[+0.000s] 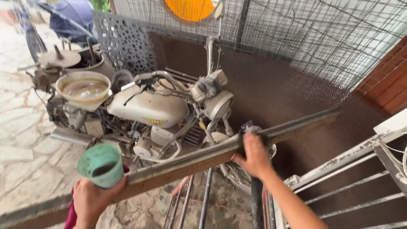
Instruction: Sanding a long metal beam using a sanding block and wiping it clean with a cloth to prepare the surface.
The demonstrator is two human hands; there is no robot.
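Gripping a long rusty bar (pixel 186 163) with my right hand (pixel 253 156), I have my fingers curled over its top edge near the middle. My left hand (pixel 91 199) closes around a green cup (pixel 101 164), held upright against the bar's lower stretch, with a red cloth (pixel 71 214) tucked under my palm. The bar slants from lower left up to the right, across a dusty cream motorbike (pixel 148 110). A yellow emblem (pixel 154 121) sits on the side of its tank. A shallow basin (pixel 83 90) rests on the seat. Behind stand brown mesh (pixel 271 91), a perforated grey sheet (pixel 125 40) and an orange disc (pixel 190 9). A white frame (pixel 352 178) lies at right.
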